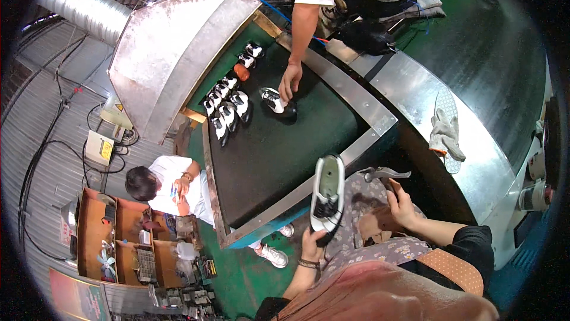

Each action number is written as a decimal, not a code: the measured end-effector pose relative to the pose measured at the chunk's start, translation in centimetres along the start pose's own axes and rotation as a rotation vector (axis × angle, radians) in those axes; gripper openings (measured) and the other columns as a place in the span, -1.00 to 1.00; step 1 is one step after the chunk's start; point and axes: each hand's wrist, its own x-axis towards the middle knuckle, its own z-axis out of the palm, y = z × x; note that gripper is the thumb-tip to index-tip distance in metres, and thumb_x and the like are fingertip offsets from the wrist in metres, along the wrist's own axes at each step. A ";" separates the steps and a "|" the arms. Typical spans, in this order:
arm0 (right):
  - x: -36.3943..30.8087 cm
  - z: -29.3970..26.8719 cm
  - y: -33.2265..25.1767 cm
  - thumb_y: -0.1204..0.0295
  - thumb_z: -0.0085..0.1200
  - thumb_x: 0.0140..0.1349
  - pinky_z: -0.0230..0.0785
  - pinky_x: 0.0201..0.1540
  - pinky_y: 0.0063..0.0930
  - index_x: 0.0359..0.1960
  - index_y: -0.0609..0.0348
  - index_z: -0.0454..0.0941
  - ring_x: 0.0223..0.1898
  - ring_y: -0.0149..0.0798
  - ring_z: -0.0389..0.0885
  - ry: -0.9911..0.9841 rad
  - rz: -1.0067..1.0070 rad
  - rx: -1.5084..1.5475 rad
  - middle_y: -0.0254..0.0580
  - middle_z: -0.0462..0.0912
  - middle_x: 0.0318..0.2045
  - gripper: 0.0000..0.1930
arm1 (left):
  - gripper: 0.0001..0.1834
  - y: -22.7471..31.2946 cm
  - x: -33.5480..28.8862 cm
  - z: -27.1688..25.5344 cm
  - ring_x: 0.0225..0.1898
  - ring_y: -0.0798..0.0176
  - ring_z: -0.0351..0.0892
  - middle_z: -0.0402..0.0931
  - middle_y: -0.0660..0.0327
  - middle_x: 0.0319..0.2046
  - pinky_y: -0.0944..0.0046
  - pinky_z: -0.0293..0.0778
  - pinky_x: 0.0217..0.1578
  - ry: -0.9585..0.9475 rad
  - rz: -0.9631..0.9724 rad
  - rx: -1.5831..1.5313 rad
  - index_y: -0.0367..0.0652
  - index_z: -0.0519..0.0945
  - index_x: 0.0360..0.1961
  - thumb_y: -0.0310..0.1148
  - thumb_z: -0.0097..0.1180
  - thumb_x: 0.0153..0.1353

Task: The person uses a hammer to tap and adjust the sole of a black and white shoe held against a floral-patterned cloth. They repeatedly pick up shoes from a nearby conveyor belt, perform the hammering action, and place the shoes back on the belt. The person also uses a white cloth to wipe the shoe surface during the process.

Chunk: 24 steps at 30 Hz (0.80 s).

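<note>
My left hand [313, 245] is closed round the toe end of a black-and-white lace-up shoe [328, 193]. The shoe stands up lengthwise above my lap, its opening and pale insole facing me. In my right hand [402, 205] is a hammer [386, 174], its grey metal head showing past the fingers and most of its handle hidden. The two hands are apart, over a flowered apron [356, 202]. Across the dark belt [267, 167], another person's hand [291, 82] touches a black-and-white shoe [274, 100].
Several black-and-white shoes [239, 102] and a reddish-orange object [241, 72] line the belt's far left side. A metal rim [380, 125] borders it. Work gloves [445, 134] lie on a metal ledge at right. Another person [172, 184] is beside wooden shelves [95, 232] at left.
</note>
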 end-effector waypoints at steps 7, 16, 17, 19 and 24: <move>-0.7 3.2 2.9 0.25 -0.05 0.35 0.41 -0.04 0.01 0.17 0.14 0.39 -0.08 0.31 0.55 -0.249 0.048 -0.143 0.27 0.61 -0.15 -0.59 | -0.55 3.6 8.3 -2.4 0.12 -0.02 0.49 0.49 -0.01 0.06 -0.05 0.43 0.18 0.181 -0.001 -0.417 -0.37 0.37 0.15 -0.49 -0.01 0.23; 1.6 3.4 2.4 0.26 -0.07 0.36 0.41 -0.17 0.09 0.16 0.08 0.35 -0.25 0.32 0.59 -0.424 0.151 -0.141 0.23 0.64 -0.33 -0.62 | -0.66 9.3 13.4 -0.2 0.19 -0.19 0.36 0.40 -0.13 0.11 -0.28 0.32 0.26 0.162 -0.230 -0.530 -0.38 0.30 0.14 -0.53 -0.10 0.36; 1.6 3.5 2.3 0.26 -0.08 0.36 0.41 -0.17 0.09 0.15 0.08 0.35 -0.25 0.32 0.59 -0.418 0.144 -0.155 0.22 0.65 -0.33 -0.62 | -0.66 9.5 13.7 -0.3 0.19 -0.20 0.36 0.39 -0.13 0.11 -0.26 0.35 0.25 0.171 -0.228 -0.518 -0.39 0.28 0.14 -0.52 -0.11 0.37; 1.6 3.3 2.1 0.26 -0.08 0.36 0.42 -0.19 0.09 0.15 0.09 0.34 -0.27 0.31 0.60 -0.401 0.131 -0.186 0.20 0.65 -0.34 -0.63 | -0.65 10.1 15.3 -0.3 0.18 -0.23 0.36 0.38 -0.13 0.11 -0.24 0.39 0.23 0.183 -0.229 -0.494 -0.39 0.26 0.16 -0.50 -0.13 0.40; 2.1 3.7 1.9 0.28 -0.08 0.37 0.45 -0.22 0.04 0.16 0.10 0.32 -0.29 0.25 0.63 -0.459 0.209 -0.095 0.15 0.66 -0.36 -0.62 | -0.69 13.6 23.4 -2.9 0.09 -0.19 0.44 0.45 -0.06 0.03 -0.08 0.54 0.10 0.135 -0.052 -0.291 -0.38 0.36 0.08 -0.46 -0.02 0.37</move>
